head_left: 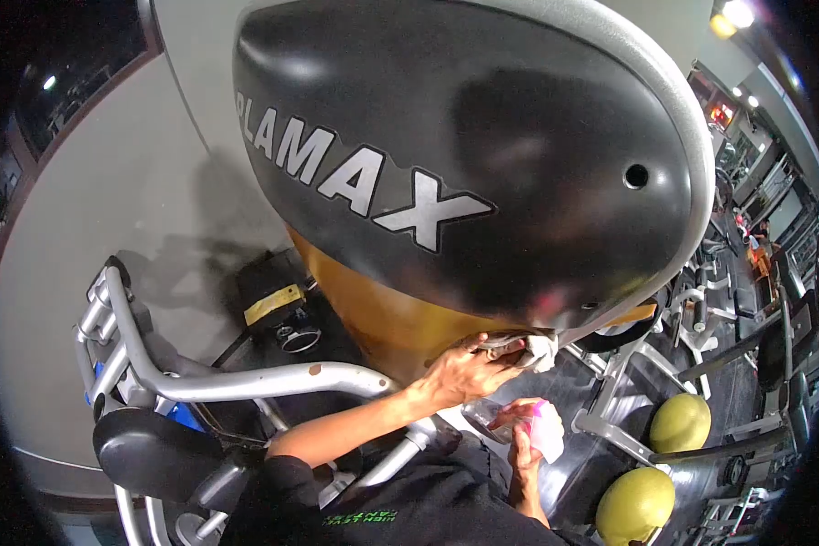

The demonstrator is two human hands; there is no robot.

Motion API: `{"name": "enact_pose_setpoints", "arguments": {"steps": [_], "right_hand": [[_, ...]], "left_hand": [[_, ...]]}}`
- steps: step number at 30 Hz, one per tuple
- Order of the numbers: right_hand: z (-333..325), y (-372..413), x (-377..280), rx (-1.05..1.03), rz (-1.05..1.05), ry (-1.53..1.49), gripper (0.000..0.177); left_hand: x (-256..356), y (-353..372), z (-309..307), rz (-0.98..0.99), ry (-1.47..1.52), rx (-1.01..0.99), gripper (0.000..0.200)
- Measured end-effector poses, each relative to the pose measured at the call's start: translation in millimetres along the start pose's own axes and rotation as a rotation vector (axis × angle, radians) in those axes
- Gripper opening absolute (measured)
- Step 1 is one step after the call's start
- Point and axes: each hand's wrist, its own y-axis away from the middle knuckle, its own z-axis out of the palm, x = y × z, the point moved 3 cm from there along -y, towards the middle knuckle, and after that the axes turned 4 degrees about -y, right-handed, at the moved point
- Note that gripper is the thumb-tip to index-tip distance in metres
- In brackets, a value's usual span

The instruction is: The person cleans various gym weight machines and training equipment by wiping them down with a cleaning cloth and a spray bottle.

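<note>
Pale cloth (543, 352) bunches in our left hand (467, 371), at the lower edge of the black shell (519, 118) lettered in silver. We hold that forearm slanting up and rightward from a bent elbow, the fingers curled narrowly around the cloth. Its long axis runs roughly sideways, the loose end pointing right. Below, we keep the right hand (522, 431) closed around a clear bottle (487, 419) with pink and white parts; the bottle tilts, its clear body pointing up and left.

Black shirt (409, 510), green lettering (360, 519).
</note>
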Motion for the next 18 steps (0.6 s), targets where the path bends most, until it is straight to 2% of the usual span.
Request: {"name": "enact_pose_setpoints", "arguments": {"steps": [4,7,8,10,12,13,14,15,16,18], "right_hand": [[-3,-1,0,0.008,-0.012,-0.013,0.025],[3,-4,-4,0.017,-0.035,-0.019,0.025],[3,-5,-5,0.024,-0.044,-0.019,0.025],[4,-11,-6,0.014,-0.072,-0.053,0.019],[4,-10,-6,-0.005,-0.088,-0.087,0.018],[4,-8,-4,0.008,-0.048,-0.114,0.017],[5,-7,-2,0.025,-0.012,-0.142,0.016],[5,-7,-2,0.029,-0.014,-0.141,0.016],[6,-7,-1,0.051,0.002,-0.172,0.016],[6,-6,0,0.064,0.022,-0.206,0.016]], "left_hand": [[-9,16,3,0.107,0.046,-0.072,0.034],[-23,26,-3,0.218,0.168,-0.029,0.016],[-29,33,-5,0.223,0.166,-0.025,0.016],[-40,53,-2,0.204,0.139,-0.154,0.036],[-65,62,-15,0.193,-0.080,-0.167,0.038],[-77,77,-14,0.033,-0.012,-0.070,0.037],[-89,82,-19,-0.052,-0.099,0.006,0.032],[-101,90,-25,-0.165,-0.007,-0.003,0.030],[-112,95,-29,-0.628,0.382,-0.464,0.043],[-112,124,-21,-0.795,0.136,0.222,0.054]]}}
